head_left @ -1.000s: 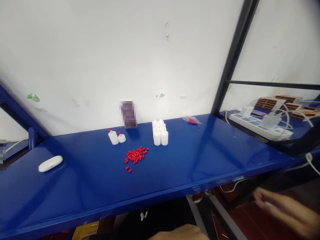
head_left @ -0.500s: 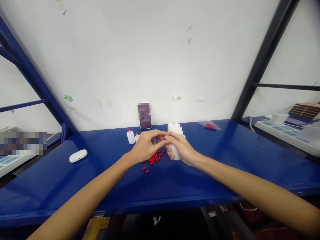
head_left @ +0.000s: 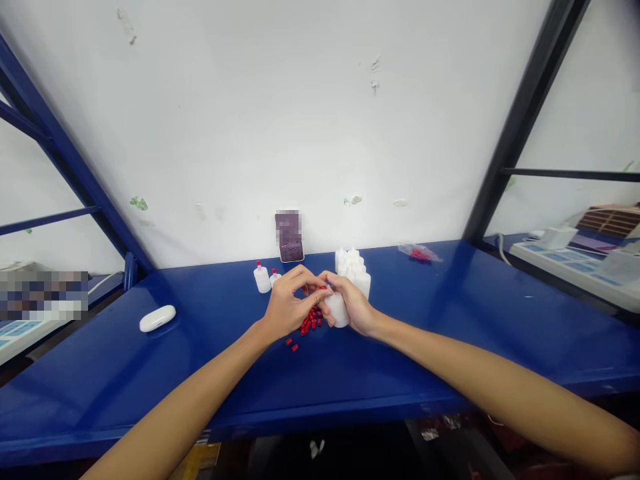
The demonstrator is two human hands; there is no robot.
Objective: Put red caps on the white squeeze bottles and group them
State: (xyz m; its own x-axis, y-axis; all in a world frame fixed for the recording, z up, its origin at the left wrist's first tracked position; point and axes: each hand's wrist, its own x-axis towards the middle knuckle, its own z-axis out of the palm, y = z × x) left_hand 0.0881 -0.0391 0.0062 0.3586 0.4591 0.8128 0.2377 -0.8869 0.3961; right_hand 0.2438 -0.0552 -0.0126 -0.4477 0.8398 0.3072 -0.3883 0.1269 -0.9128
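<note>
My right hand point(head_left: 354, 303) is wrapped round a small white plastic bottle point(head_left: 339, 311), which leans a little to the left above the blue table. At the bottle's tip, my left hand point(head_left: 293, 301) pinches a red cap point(head_left: 323, 288); the fingers partly cover the joint between them. Below the hands lies a loose pile of red caps point(head_left: 311, 323), with two caps point(head_left: 292, 345) apart at the front. Behind my left hand stand two white bottles with red caps, one in full view point(head_left: 261, 277) and one partly hidden point(head_left: 275, 277). A group of uncapped white bottles point(head_left: 354, 264) stands behind my right hand.
A phone point(head_left: 290, 237) leans against the white wall. On the blue table point(head_left: 225, 387) are a white oval case point(head_left: 157, 319) at left and a clear bag with red pieces point(head_left: 420, 253) at back right. Frame posts point(head_left: 525, 120) rise at both sides.
Both hands have come slightly left and down with the bottle. Its body shows more now, and the red cap has come into view between my left fingers.
</note>
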